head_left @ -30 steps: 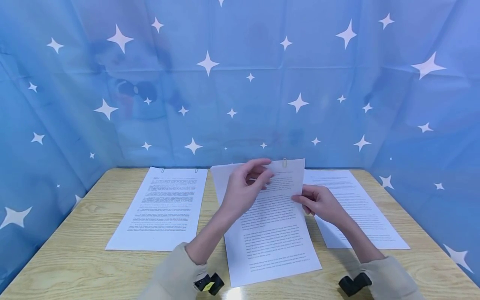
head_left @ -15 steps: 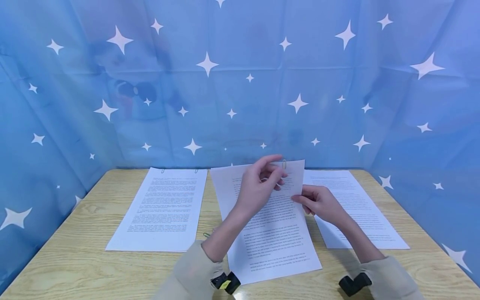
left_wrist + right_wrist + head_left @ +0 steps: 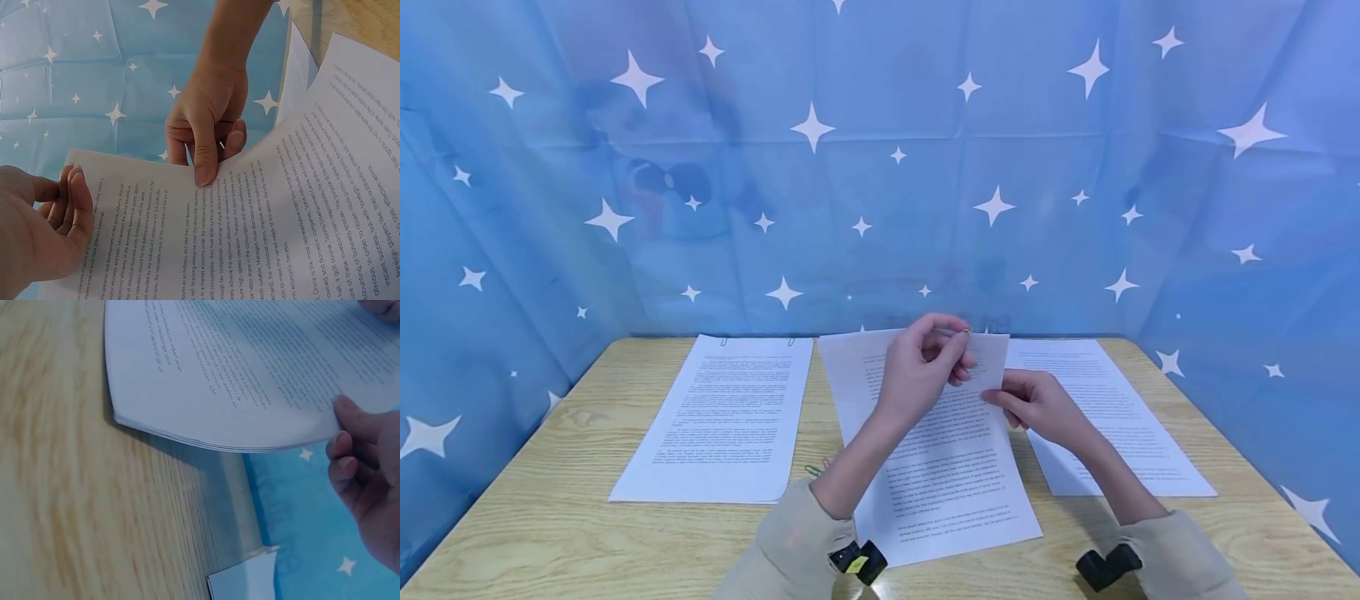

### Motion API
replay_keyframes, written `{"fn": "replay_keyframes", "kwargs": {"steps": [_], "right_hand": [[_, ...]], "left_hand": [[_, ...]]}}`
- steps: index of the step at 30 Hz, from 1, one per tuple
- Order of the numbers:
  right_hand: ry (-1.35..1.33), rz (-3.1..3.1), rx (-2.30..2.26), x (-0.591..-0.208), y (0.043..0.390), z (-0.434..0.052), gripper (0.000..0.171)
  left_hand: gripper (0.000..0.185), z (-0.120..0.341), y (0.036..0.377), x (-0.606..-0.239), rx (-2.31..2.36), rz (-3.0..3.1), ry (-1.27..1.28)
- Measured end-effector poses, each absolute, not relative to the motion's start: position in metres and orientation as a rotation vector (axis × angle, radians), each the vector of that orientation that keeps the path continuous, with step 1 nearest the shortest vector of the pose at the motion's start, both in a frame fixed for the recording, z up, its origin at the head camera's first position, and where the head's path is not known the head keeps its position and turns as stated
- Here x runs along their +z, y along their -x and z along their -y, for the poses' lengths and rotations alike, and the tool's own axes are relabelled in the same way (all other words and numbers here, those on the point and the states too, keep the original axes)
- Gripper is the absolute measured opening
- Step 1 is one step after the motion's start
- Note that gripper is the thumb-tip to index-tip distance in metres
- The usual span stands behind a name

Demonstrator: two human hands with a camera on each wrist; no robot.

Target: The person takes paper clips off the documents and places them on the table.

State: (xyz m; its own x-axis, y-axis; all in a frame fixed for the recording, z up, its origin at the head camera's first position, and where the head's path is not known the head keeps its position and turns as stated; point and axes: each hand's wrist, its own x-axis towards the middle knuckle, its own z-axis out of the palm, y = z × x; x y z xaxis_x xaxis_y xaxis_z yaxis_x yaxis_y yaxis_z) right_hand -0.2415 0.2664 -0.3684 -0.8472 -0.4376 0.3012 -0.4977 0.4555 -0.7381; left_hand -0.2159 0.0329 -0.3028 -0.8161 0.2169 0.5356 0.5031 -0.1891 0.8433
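A stack of printed paper sheets (image 3: 940, 475) is held tilted up over the middle of the table. At its right edge my right hand (image 3: 1037, 404) pinches the sheets between thumb and fingers; the right wrist view shows several layers along the edge of the stack (image 3: 187, 434). My left hand (image 3: 921, 367) is at the top edge near the right corner, thumb and index finger pinching a paper clip (image 3: 967, 332). Only a small yellowish bit of the clip shows; the fingers hide the rest.
To the left lies another printed stack (image 3: 722, 417) with two clips along its top edge. More printed sheets (image 3: 1112, 417) lie at the right. A green paper clip (image 3: 812, 470) and a pinkish one lie by my left forearm. A starry blue curtain (image 3: 880, 167) hangs behind the table.
My left hand has moved right along the top edge and its fingertips have closed over the clip that showed there. The top edge has dipped slightly. My right hand keeps its hold.
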Motion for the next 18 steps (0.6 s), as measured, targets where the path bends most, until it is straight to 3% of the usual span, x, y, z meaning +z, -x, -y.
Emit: {"fn": "replay_keyframes", "kwargs": {"steps": [18], "right_hand": [[-0.851, 2.594, 1.379, -0.3647, 0.24, -0.2657, 0.015]], "left_hand": [[0.013, -0.0299, 0.2128, -0.2992, -2.07, 1.806, 0.882]]}}
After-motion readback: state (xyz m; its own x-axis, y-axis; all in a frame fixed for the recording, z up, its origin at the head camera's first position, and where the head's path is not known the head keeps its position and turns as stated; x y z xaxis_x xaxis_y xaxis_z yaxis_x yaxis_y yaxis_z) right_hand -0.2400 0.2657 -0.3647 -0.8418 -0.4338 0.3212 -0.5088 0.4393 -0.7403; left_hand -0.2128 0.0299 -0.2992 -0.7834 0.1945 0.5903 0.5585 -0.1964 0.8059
